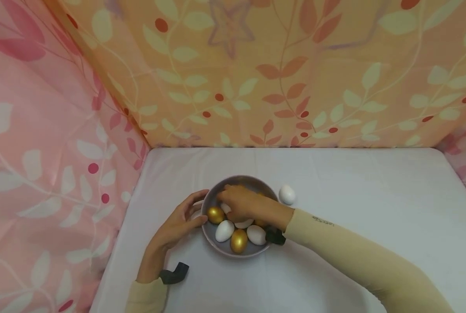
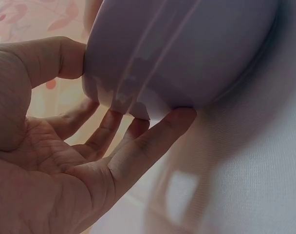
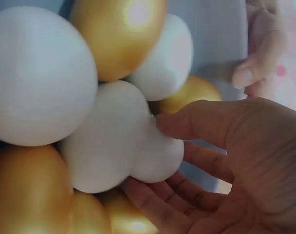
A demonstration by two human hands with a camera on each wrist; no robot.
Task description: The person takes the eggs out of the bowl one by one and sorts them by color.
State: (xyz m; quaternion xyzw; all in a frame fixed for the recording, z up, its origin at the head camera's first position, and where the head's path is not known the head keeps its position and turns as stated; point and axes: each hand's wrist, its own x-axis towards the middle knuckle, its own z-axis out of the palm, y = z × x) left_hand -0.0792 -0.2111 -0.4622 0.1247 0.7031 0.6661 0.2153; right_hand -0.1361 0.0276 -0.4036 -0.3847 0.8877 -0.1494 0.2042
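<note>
A grey-purple bowl (image 1: 233, 255) holds several white and gold eggs. My left hand (image 1: 182, 221) grips its left side; in the left wrist view the thumb meets the bowl (image 2: 187, 53) near the rim and the fingers lie against the outer wall. Reaching in from the right, my right hand (image 1: 242, 203) covers part of the eggs. In the right wrist view, its thumb and fingers hold a small-looking white egg (image 3: 160, 158) that touches a larger-looking white egg (image 3: 106, 139). A gold egg (image 1: 238, 241) lies at the bowl's near side.
One white egg (image 1: 287, 194) lies on the white-covered table (image 1: 354, 191), just right of the bowl. Patterned leaf-print cloth (image 1: 280, 78) stands behind the table and along its left side. Black wrist straps or mounts (image 1: 174, 274) sit at both wrists.
</note>
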